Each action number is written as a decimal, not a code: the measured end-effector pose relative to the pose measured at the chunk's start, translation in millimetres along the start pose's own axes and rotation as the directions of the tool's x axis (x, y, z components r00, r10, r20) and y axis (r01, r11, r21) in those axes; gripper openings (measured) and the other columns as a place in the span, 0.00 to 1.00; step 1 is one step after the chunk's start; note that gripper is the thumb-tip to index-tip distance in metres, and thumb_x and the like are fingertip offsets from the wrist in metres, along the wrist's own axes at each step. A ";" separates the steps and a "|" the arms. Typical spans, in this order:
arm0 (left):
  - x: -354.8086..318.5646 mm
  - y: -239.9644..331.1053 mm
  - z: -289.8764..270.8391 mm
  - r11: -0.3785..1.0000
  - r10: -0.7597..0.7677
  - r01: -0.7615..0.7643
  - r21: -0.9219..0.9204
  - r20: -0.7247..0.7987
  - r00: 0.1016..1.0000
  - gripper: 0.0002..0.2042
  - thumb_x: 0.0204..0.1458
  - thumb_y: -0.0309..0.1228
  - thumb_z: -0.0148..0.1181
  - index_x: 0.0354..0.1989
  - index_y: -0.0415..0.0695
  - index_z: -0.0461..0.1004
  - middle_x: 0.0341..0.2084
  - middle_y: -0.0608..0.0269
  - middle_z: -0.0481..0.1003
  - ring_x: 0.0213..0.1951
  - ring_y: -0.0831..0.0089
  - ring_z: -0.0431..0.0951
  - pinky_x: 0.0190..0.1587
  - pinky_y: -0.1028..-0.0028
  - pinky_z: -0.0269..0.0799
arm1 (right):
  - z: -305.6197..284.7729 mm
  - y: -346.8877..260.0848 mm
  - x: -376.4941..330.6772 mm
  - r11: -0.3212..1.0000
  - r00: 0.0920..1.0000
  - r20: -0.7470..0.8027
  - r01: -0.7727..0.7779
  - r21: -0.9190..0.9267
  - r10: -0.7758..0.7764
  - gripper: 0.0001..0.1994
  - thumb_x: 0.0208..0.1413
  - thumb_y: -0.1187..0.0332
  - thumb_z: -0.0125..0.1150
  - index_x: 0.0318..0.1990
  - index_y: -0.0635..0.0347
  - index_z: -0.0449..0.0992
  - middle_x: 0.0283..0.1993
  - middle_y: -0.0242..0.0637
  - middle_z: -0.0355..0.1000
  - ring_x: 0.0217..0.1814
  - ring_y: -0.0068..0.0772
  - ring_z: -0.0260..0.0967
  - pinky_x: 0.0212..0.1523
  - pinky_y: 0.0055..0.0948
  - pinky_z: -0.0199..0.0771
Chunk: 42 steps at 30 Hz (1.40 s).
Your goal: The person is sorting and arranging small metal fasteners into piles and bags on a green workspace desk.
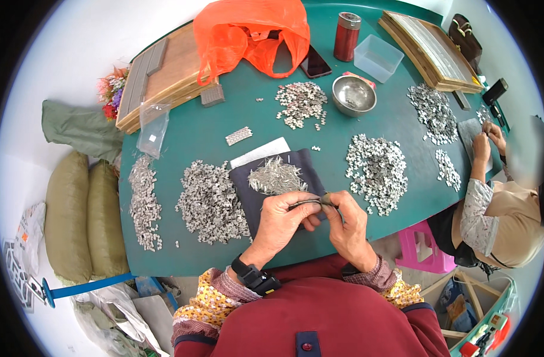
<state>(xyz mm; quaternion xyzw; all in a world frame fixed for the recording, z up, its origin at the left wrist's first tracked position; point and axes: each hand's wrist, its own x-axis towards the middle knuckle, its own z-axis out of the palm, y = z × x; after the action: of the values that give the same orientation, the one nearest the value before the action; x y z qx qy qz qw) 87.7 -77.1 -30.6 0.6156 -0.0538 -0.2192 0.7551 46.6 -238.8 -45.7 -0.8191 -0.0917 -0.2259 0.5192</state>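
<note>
My left hand (279,221) and my right hand (350,228) meet above the near edge of a dark cloth (307,168). Both are closed in a pinch on a thin dark strip (301,203) that runs between the fingertips; its exact kind is too small to make out. Just beyond the fingers, a heap of thin silver pins (276,176) lies on the cloth. A white folded cloth (260,153) shows under its far edge. Small metal pieces form a large grey pile (212,202) to the left and another pile (376,172) to the right.
Farther back on the green table (248,110) are a metal bowl (354,95), a red flask (347,37), a clear tub (378,58), a phone (315,63) and an orange bag (254,30). Wooden trays (171,77) stand far left. At right, another person's hands (487,141) work.
</note>
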 end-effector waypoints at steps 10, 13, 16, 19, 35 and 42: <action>1.8 -12.4 -16.6 0.996 -0.062 0.062 0.057 -0.006 0.998 0.07 0.57 0.21 0.59 0.41 0.30 0.77 0.30 0.50 0.80 0.29 0.66 0.83 0.29 0.73 0.82 | -66.7 46.0 6.6 0.868 0.989 -0.090 -0.143 -0.476 0.113 0.05 0.52 0.78 0.60 0.37 0.63 0.76 0.32 0.41 0.69 0.36 0.45 0.67 0.39 0.39 0.66; 1.3 -13.8 -17.2 0.990 -0.102 0.102 0.100 -0.005 0.995 0.07 0.57 0.22 0.60 0.41 0.31 0.77 0.29 0.50 0.80 0.27 0.67 0.83 0.29 0.74 0.81 | -58.0 47.5 0.5 0.809 0.997 0.023 -0.044 -0.587 0.071 0.04 0.51 0.75 0.62 0.35 0.61 0.76 0.33 0.40 0.68 0.39 0.45 0.66 0.42 0.40 0.63; 0.8 -14.7 -17.4 0.985 -0.116 0.112 0.133 0.018 0.993 0.06 0.57 0.22 0.61 0.40 0.31 0.78 0.28 0.51 0.80 0.26 0.69 0.82 0.28 0.75 0.80 | -45.5 51.2 1.2 0.753 0.996 0.093 0.049 -0.656 0.016 0.04 0.50 0.71 0.64 0.32 0.58 0.75 0.32 0.37 0.66 0.39 0.42 0.63 0.42 0.39 0.60; 0.4 -13.1 -17.6 0.982 -0.130 0.126 0.139 0.020 0.991 0.06 0.57 0.22 0.61 0.39 0.32 0.78 0.28 0.52 0.80 0.26 0.69 0.82 0.27 0.76 0.80 | -38.4 57.4 1.5 0.696 0.991 0.131 0.119 -0.709 -0.035 0.05 0.49 0.70 0.64 0.30 0.59 0.73 0.32 0.37 0.63 0.38 0.40 0.61 0.41 0.39 0.58; 3.2 -0.8 -8.5 0.999 -0.038 0.038 -0.004 0.017 0.999 0.07 0.58 0.22 0.59 0.41 0.31 0.75 0.30 0.50 0.80 0.27 0.67 0.82 0.28 0.73 0.81 | -12.2 7.4 12.5 0.942 0.942 0.013 -0.335 -0.035 0.335 0.03 0.56 0.77 0.60 0.36 0.65 0.73 0.30 0.40 0.68 0.29 0.35 0.66 0.31 0.32 0.66; 0.3 -1.2 -7.1 0.998 0.036 -0.037 -0.048 -0.021 0.999 0.06 0.59 0.23 0.59 0.40 0.33 0.76 0.29 0.57 0.79 0.28 0.73 0.81 0.28 0.76 0.79 | 12.5 -2.9 8.4 0.973 0.977 0.012 -0.215 0.088 0.215 0.02 0.58 0.79 0.59 0.36 0.66 0.71 0.31 0.40 0.68 0.31 0.34 0.67 0.34 0.30 0.68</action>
<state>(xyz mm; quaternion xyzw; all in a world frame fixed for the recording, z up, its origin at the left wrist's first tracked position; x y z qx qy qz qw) 90.1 -71.0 -33.5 0.5983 -0.0524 -0.2004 0.7740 56.3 -227.1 -43.9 -0.8008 -0.0130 -0.1630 0.5762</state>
